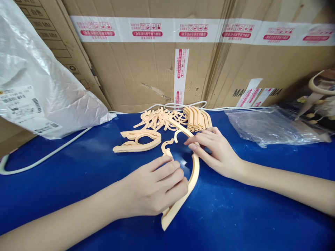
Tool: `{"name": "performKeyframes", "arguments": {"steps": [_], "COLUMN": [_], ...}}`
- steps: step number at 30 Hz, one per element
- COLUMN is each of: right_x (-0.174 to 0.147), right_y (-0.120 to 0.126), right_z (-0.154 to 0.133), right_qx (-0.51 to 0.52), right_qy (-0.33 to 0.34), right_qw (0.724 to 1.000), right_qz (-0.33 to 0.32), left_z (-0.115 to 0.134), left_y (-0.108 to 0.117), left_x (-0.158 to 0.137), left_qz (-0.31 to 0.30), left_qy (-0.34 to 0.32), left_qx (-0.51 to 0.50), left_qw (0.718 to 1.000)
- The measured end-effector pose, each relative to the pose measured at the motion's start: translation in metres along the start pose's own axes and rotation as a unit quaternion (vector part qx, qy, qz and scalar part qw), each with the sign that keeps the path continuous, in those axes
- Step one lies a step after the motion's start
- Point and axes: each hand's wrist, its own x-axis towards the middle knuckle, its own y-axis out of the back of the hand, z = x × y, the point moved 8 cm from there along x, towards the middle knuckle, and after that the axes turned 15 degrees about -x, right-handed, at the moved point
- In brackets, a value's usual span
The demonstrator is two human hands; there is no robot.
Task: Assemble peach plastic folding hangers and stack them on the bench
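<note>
A beige plastic folding hanger [193,179] is opened out in front of me, one arm pointing back and the other curving toward me. My right hand [216,150] is closed on its middle joint, with thumb and fingers pinching there. A small curved hook shows beside those fingertips. My left hand [159,184] is closed in a pinch around a beige hook piece [167,147], whose curved end sticks out above the fingers. The lower hanger arm passes under or just beside the left fingers; I cannot tell whether they touch it.
Folded hangers [138,141] lie at left. Behind are a heap of loose hooks [159,118] and a row of hanger arms [197,118]. Cardboard boxes [141,66] stand at the back, a white plastic mailer [39,83] at left, clear plastic bags [272,129] at right. A white cable [47,157] crosses the blue tabletop [248,216].
</note>
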Motion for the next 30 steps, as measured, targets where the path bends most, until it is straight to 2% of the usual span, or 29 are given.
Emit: {"name": "performKeyframes", "arguments": {"steps": [6,16,22,27,30], "right_x": [0.0,0.0,0.0,0.0,0.001], "right_y": [-0.004,-0.005,-0.003,-0.004,-0.005], "right_z": [-0.001,0.0,0.002,0.003,0.004], "right_qx": [-0.01,-0.012,-0.013,-0.021,-0.022], "right_qy": [0.001,-0.001,-0.007,-0.014,-0.018], "right_qw": [1.0,1.0,1.0,1.0,1.0], "right_qz": [-0.02,-0.014,-0.004,-0.007,-0.009], "left_z": [0.0,-0.015,-0.015,-0.021,-0.026], "left_y": [0.001,-0.004,-0.008,-0.013,-0.013], "left_x": [-0.003,-0.006,-0.005,-0.005,-0.006], "left_qz": [0.014,-0.007,-0.032,-0.052,-0.045], "left_qy": [-0.01,0.068,0.061,0.09,0.111], "left_qx": [0.003,0.023,-0.043,-0.104,-0.167], "left_qw": [1.0,0.997,0.997,0.989,0.979]}}
